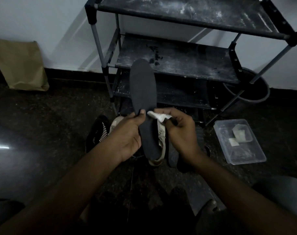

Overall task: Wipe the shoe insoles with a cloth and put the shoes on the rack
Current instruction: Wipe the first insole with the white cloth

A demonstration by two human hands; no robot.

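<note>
Two bare forearms reach forward from the bottom of the view, and both hands meet in front of the shoe rack. Held up between them is a dark grey insole, matte, flat and thin, with a wide rounded toe and a narrower heel. The left hand grips the insole at its left edge about halfway along, fingers curled behind it and the thumb pressed on its upper face. The right hand pinches a crumpled white cloth, which touches the insole's right edge beside that thumb.

Below the hands, on the dark speckled floor in front of the rack, lies a beige shoe, partly hidden by the insole. A black shoe with white stripes lies to its left, and another dark shoe to its right, mostly covered by the right wrist. Right of the rack's foot sits a clear plastic container with folded whitish pieces inside. A dark round bucket stands behind the rack's right legs, and a brown paper bag leans on the wall well to the rack's left. The rack's black shelves are dusty and streaked with white.

The insole's long axis runs away from the person, the toe raised toward the rack's middle shelf and tipped slightly left, the heel low toward the body.
</note>
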